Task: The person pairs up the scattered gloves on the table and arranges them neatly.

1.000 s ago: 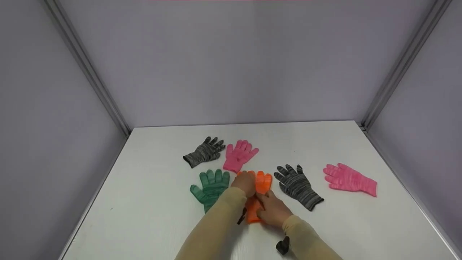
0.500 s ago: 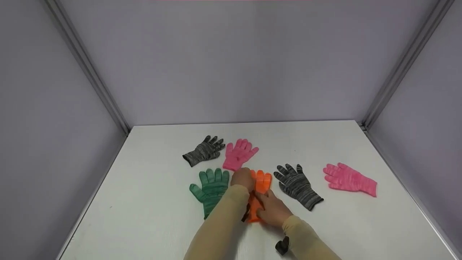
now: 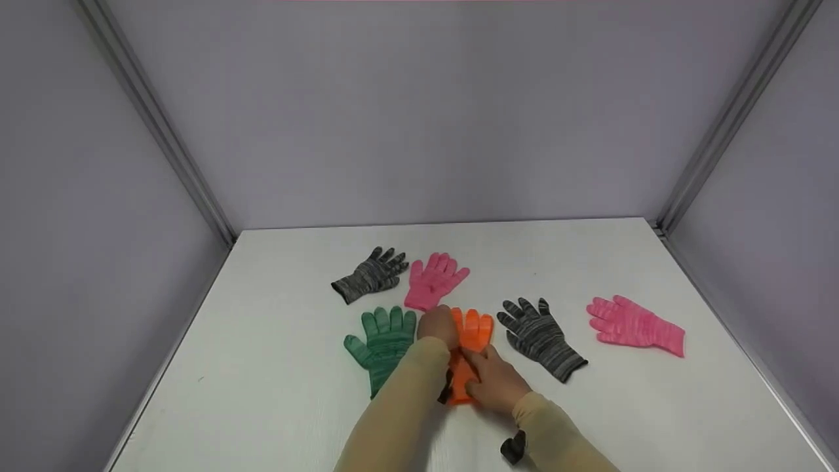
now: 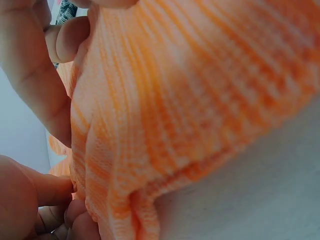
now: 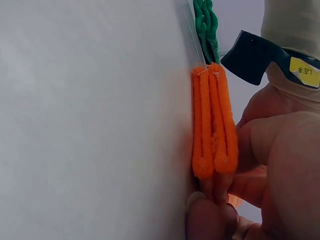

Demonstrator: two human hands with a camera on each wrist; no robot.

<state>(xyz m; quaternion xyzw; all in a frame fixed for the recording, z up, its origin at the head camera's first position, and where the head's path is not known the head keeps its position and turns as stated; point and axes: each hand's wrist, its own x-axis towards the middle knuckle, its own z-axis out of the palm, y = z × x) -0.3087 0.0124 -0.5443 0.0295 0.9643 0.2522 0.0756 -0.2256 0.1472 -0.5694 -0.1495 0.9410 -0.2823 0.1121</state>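
Note:
Orange knit gloves [image 3: 463,380] lie at the front middle of the table, their fingers pointing away from me. Edge-on in the right wrist view, two orange cuffs [image 5: 215,125] rest one over the other. My left hand [image 3: 438,326] is at the left side of the gloves, near their fingers; its curled fingers [image 4: 35,65] grip the knit in the left wrist view. At the right edge, my right hand [image 3: 496,380] pinches the gloves between thumb and fingers, with its index finger across the top. The left forearm partly hides a green glove [image 3: 387,341].
A grey-black striped glove [image 3: 371,274] and a pink glove [image 3: 434,282] lie farther back. To the right lie another grey-black glove [image 3: 541,339] and another pink glove [image 3: 636,326]. Grey panels [image 3: 419,118] wall the white table [image 3: 262,373] at the back and sides.
My left hand has shifted slightly away from me over the left side of the orange gloves, and the orange fingertips left of it are now covered. The right hand stays put.

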